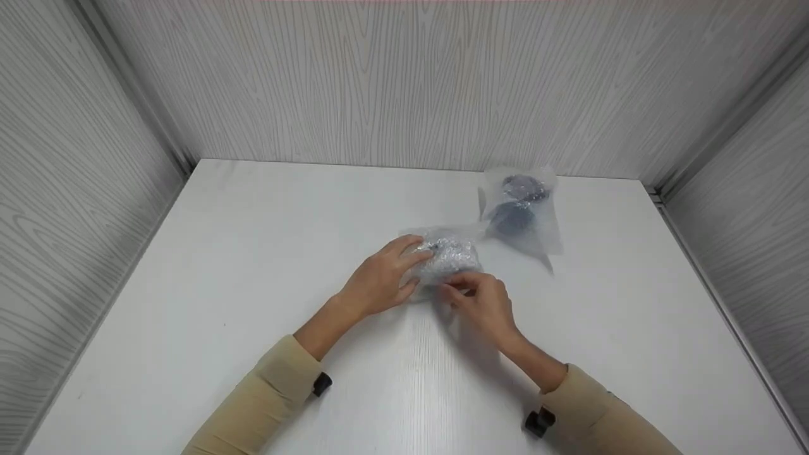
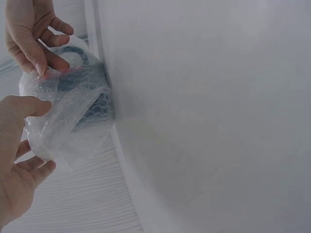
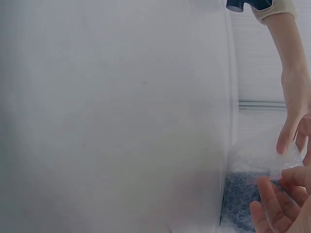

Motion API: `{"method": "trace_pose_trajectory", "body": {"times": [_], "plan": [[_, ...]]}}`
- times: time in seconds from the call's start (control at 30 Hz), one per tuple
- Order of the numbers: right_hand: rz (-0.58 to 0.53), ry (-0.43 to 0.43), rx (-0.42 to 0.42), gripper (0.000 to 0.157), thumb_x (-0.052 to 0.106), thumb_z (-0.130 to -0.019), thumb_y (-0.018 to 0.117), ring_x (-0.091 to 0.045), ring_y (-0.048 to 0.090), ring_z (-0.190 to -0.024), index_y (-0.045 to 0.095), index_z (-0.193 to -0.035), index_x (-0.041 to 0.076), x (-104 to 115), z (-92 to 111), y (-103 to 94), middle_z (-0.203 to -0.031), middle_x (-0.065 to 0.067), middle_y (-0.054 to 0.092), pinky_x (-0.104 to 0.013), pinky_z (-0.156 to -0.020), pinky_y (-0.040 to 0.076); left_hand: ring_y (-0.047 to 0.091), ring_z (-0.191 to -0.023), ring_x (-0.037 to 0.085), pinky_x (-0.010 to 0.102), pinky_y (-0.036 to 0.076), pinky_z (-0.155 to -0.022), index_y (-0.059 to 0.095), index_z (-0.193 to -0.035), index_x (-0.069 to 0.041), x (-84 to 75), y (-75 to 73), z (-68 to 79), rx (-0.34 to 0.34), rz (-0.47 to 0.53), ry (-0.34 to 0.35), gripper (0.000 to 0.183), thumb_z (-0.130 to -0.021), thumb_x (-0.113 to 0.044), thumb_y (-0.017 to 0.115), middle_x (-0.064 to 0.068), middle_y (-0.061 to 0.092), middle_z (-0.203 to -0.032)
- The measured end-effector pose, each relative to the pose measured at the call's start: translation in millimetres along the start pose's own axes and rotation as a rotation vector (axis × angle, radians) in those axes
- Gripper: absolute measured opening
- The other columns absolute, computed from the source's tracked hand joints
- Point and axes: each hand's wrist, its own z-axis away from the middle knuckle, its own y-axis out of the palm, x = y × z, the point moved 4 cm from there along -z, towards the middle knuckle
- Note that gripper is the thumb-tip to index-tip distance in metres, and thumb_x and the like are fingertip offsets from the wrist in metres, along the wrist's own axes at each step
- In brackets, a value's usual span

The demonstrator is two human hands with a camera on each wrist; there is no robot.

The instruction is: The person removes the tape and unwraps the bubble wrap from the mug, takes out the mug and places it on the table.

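A clear bubble-wrap bag lies between the two hands, near the middle of the white table. Inside it a dark, bluish thing shows through the film, with a rounded loop at one end in the left wrist view; its kind is blurred by the wrap. My left hand holds the bag's left side, thumb on the near part and fingers over the top. At the near right edge, my right hand pinches the film between thumb and forefinger, its other fingers curled loosely in the left wrist view.
Behind and to the right, a second translucent bag with two dark round things inside lies near the table's back edge. Wood-grain panels enclose the white table at the back and both sides.
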Motion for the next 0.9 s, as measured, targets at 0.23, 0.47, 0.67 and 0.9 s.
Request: {"method": "trace_pose_trajectory", "body": {"times": [0.23, 0.47, 0.67, 0.9], "plan": [[-0.03, -0.019, 0.007, 0.008, 0.01, -0.092, 0.08, -0.022, 0.079, -0.074, 0.083, -0.1, 0.009, -2.7, -0.8, 0.7, -0.097, -0.009, 0.083, -0.019, -0.067, 0.061, 0.06, -0.139, 0.029, 0.035, 0.057, -0.108, 0.064, -0.141, -0.015, -0.4, -0.4, -0.1, -0.021, 0.0, 0.006, 0.05, -0.093, -0.016, 0.08, 0.013, 0.057, -0.15], [-0.068, -0.04, 0.04, 0.01, 0.009, -0.093, 0.079, -0.027, 0.079, -0.076, 0.083, -0.102, 0.006, -5.7, -0.9, 0.7, -0.098, -0.012, 0.082, -0.019, -0.069, 0.061, 0.059, -0.141, 0.029, 0.035, 0.056, -0.109, 0.066, -0.14, -0.015, 0.2, 0.4, 0.0, -0.023, 0.017, -0.004, 0.049, -0.093, -0.016, 0.08, 0.012, 0.057, -0.151], [-0.066, -0.029, 0.054, 0.012, 0.01, -0.094, 0.078, -0.026, 0.079, -0.076, 0.083, -0.105, 0.005, -6.9, -0.7, 0.2, -0.099, -0.012, 0.082, -0.019, -0.069, 0.061, 0.056, -0.144, 0.03, 0.036, 0.054, -0.113, 0.065, -0.141, -0.016, 0.2, 0.7, -0.1, -0.005, 0.043, -0.024, 0.05, -0.094, -0.015, 0.079, 0.011, 0.056, -0.153], [-0.052, -0.046, 0.054, 0.012, 0.01, -0.094, 0.078, -0.031, 0.077, -0.07, 0.083, -0.104, 0.003, -5.3, 0.0, -0.2, -0.098, -0.014, 0.082, -0.018, -0.06, 0.058, 0.056, -0.145, 0.03, 0.036, 0.054, -0.113, 0.065, -0.142, -0.017, 0.3, 1.1, 0.4, 0.0, 0.042, -0.03, 0.05, -0.094, -0.017, 0.079, 0.011, 0.056, -0.153]]}}
